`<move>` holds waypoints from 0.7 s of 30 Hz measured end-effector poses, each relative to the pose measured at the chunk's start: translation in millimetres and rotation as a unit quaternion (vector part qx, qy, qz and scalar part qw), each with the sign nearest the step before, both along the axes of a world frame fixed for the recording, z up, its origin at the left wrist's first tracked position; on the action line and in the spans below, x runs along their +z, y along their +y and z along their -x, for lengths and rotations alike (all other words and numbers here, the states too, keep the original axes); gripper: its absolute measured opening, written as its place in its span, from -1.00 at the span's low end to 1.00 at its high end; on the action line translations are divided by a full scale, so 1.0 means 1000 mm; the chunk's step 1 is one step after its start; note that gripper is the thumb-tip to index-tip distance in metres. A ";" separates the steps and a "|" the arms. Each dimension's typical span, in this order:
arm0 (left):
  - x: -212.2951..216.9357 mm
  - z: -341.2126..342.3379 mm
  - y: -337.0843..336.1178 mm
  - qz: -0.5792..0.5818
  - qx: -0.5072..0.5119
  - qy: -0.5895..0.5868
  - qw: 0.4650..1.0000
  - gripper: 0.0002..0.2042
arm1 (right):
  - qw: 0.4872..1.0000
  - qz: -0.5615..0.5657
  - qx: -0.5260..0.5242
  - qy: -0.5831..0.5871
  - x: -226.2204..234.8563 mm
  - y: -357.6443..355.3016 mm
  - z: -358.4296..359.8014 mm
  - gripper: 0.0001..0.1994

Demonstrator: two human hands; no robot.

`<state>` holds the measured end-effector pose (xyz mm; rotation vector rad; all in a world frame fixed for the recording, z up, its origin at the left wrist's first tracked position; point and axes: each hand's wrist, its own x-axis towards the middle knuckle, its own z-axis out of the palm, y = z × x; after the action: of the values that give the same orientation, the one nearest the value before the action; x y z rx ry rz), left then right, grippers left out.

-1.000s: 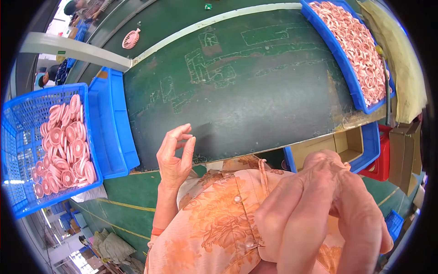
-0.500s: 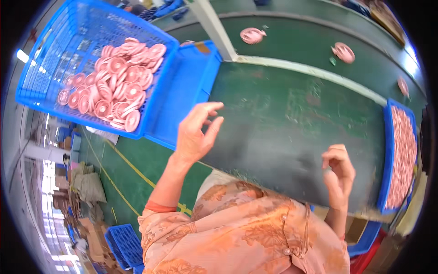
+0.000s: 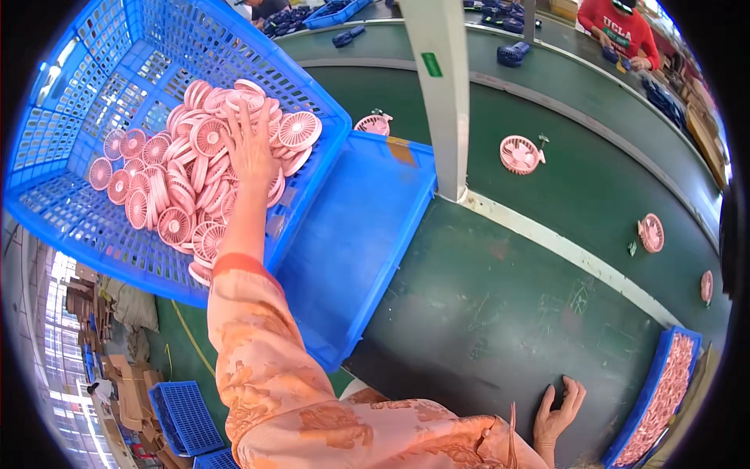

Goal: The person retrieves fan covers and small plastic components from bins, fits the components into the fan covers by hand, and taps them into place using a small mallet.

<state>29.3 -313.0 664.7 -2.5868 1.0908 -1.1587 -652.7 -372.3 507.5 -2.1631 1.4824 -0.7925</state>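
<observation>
Pink grilles (image 3: 173, 224) in the upper-left basket (image 3: 226, 47) lie partly hidden beneath the spread left hand (image 3: 251, 152), any grip unclear; lower right, the right hand (image 3: 558, 414) is half-curled, released.

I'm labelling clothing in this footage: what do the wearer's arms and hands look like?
The loose, pale-orange fabric left sleeve has a darker floral print and ends in a plain orange-red band. The left hand and right hand are ungloved; the right sleeve cannot be made out.

Bright windows (image 3: 67, 352) stand at left beyond green floor (image 3: 186, 361) bearing a yellow stripe (image 3: 192, 336).
</observation>
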 end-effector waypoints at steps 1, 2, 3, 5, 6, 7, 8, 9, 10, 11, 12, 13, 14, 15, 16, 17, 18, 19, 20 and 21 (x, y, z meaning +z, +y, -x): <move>0.003 -0.020 0.000 -0.031 0.024 -0.003 0.999 0.09 | 1.000 -0.006 -0.002 -0.002 0.001 -0.003 -0.003 -0.67; 0.004 -0.036 0.003 -0.032 0.027 0.002 0.999 0.09 | 1.000 -0.008 0.001 0.003 0.002 -0.005 -0.006 -0.67; 0.008 -0.044 -0.001 -0.074 0.051 -0.010 0.996 0.10 | 1.000 -0.009 -0.003 0.016 0.002 -0.006 -0.010 -0.68; 0.015 -0.067 -0.001 -0.137 0.074 -0.048 0.987 0.10 | 0.999 -0.012 -0.004 0.031 0.001 -0.007 -0.014 -0.68; 0.017 -0.070 -0.008 -0.135 0.071 -0.041 0.988 0.10 | 0.999 -0.002 -0.003 0.046 0.000 -0.009 -0.015 -0.70; 0.023 -0.067 -0.016 -0.163 0.079 -0.009 0.984 0.06 | 0.998 0.007 -0.001 0.060 -0.001 -0.009 -0.014 -0.71; 0.026 -0.067 -0.022 -0.190 0.086 0.023 0.978 0.03 | 0.998 0.009 -0.003 0.066 -0.001 -0.009 -0.014 -0.71; 0.027 -0.072 -0.017 -0.181 0.058 0.028 0.981 -0.07 | 0.998 0.003 -0.007 0.067 -0.002 -0.009 -0.014 -0.70; 0.029 -0.078 -0.014 -0.180 0.060 0.030 0.981 -0.07 | 0.998 -0.003 -0.012 0.067 -0.002 -0.009 -0.014 -0.69; 0.033 -0.084 -0.011 -0.148 0.051 0.048 0.986 -0.11 | 0.998 -0.001 -0.010 0.069 -0.001 -0.009 -0.014 -0.69; 0.033 -0.084 -0.010 -0.118 0.042 0.068 0.990 -0.15 | 0.997 0.002 -0.008 0.073 -0.003 -0.009 -0.015 -0.70; 0.035 -0.084 -0.007 -0.133 0.053 0.065 0.988 -0.22 | 0.997 0.005 -0.007 0.077 -0.003 -0.009 -0.015 -0.70; 0.031 -0.079 -0.008 -0.132 0.053 0.068 0.987 -0.22 | 0.997 0.006 -0.006 0.080 -0.003 -0.008 -0.014 -0.70; 0.028 -0.072 -0.011 -0.136 0.072 0.050 0.987 -0.24 | 0.997 0.014 -0.007 0.082 -0.004 -0.006 -0.013 -0.70; 0.025 -0.069 -0.013 -0.139 0.090 0.032 0.986 -0.27 | 0.996 0.022 -0.008 0.083 -0.005 -0.004 -0.013 -0.70; 0.019 -0.073 -0.014 -0.135 0.087 0.033 0.987 -0.27 | 0.996 0.026 -0.012 0.084 -0.006 -0.004 -0.012 -0.70; 0.011 -0.081 -0.013 -0.091 0.060 0.055 0.993 -0.30 | 0.996 0.025 -0.008 0.086 -0.006 -0.004 -0.013 -0.70; 0.007 -0.088 -0.010 -0.046 0.035 0.075 0.995 -0.33 | 0.996 0.023 -0.002 0.086 -0.006 -0.005 -0.012 -0.70; 0.006 -0.096 -0.005 -0.043 0.035 0.075 0.996 -0.33 | 0.996 0.027 -0.003 0.085 -0.006 -0.004 -0.012 -0.70; 0.010 -0.097 -0.008 -0.029 -0.001 0.071 0.997 -0.30 | 0.996 0.026 -0.006 0.080 -0.007 -0.003 -0.011 -0.71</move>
<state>126.7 -320.9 674.4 -2.6577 1.1374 -0.9397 -641.3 -374.9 500.5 -2.3067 1.5686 -0.6826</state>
